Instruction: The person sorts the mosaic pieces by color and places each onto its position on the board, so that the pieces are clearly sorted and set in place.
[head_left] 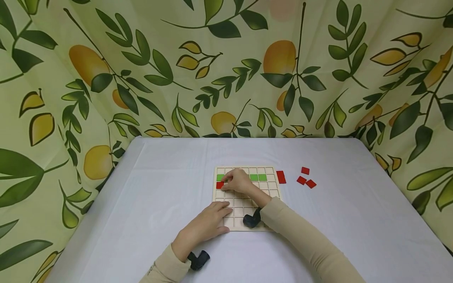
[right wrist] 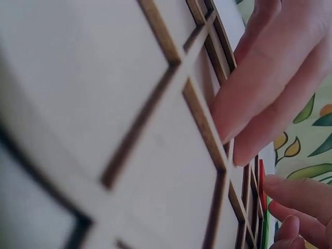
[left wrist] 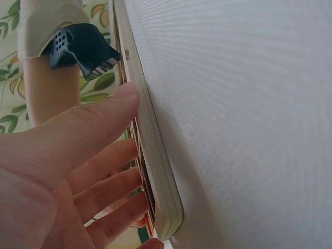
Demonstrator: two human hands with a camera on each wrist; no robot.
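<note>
Red tiles point(head_left: 311, 184), green tiles point(head_left: 262, 177), leaf-patterned curtain point(head_left: 233, 70), white cloth point(head_left: 155, 177)

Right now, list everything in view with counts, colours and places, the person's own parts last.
Curtain: one seen, cream with leaf-and-fruit print, behind and beside the table.
Table: 1, white-covered, centre.
Grid board: 1, pale wood, on the table.
Green tiles: 3 visible, green, board's second row from the top, which is partly hidden.
Placed red tile: 1 visible, red, below the leftmost green tile.
Red patch: 1, red, by the board's right edge; number of pieces unclear.
Loose red tiles: 3, red, farther right.
Wrist cameras: 2, dark, one per wrist.
Sleeves: 2, beige, forearms.
Left hand: 1, bare, board's near left corner.
Right hand: 1, bare, at the placed red tile.
</note>
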